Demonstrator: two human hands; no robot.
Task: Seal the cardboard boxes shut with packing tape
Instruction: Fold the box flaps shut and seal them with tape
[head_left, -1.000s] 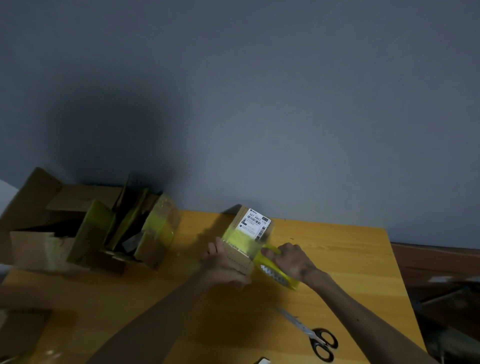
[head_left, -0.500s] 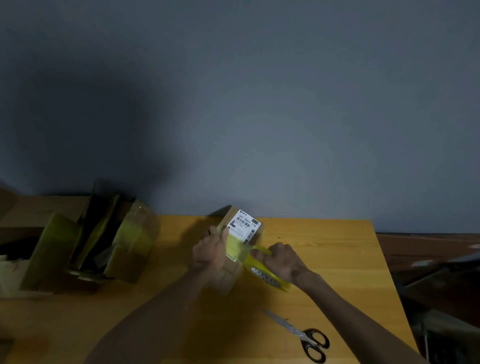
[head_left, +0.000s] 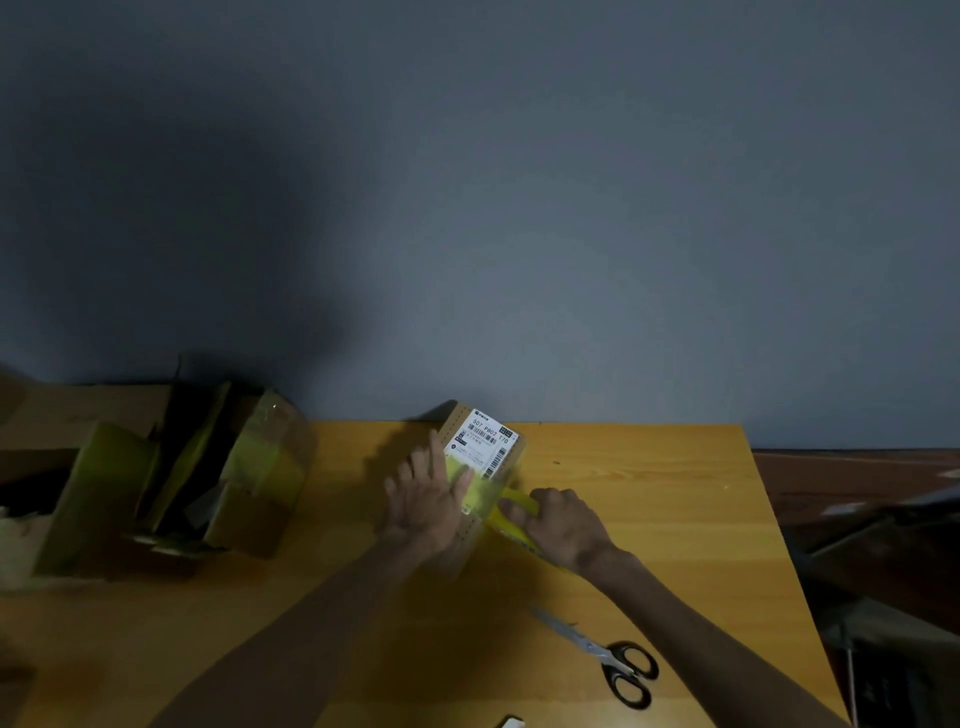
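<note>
Two hands meet at the small box (head_left: 480, 447), mid frame. Left hand (head_left: 423, 501) presses flat on it, fingers spread. Right hand (head_left: 563, 525) grips the yellow tape (head_left: 514, 503).

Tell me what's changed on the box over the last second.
The left grip slid up the box toward the label and flattened out, now pressing the yellow tape down. The right grip still holds the roll at the box's right side. The scissors and the other boxes stayed put; only the camera shifted.
</note>
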